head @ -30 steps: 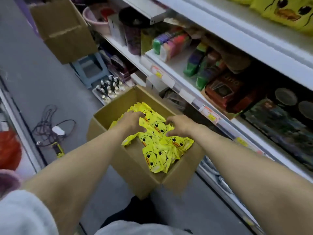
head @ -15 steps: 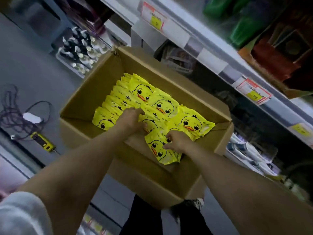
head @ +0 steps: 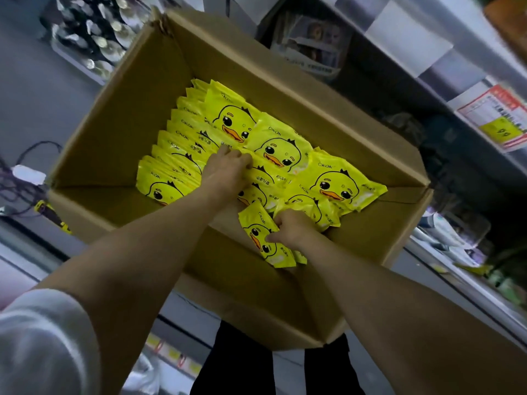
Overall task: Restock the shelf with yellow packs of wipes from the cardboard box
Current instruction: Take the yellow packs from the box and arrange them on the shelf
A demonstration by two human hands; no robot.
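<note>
Pinching one yellow pack [head: 263, 238] between right fingers [head: 278, 223] and thumb, against the near wall of the cardboard box [head: 114, 132]; gripping packs [head: 285, 149] at the box's middle with curled left fingers [head: 241, 162]. Outward past right hand [head: 291, 232] and left hand [head: 228, 172] — full rows inside the box. Likely early: nothing lifted clear, shelf [head: 445, 67] beyond the box's far wall unstocked as yet.

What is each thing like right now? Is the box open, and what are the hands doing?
Cardboard box: open, flaps up.
Yellow packs: inside the box, some in a packed row, others lying loose.
Held pack: tilted up over the box's near wall.
Left grip: the hand's fingers are curled on the yellow packs.
Right grip: the hand pinches the held pack.
</note>
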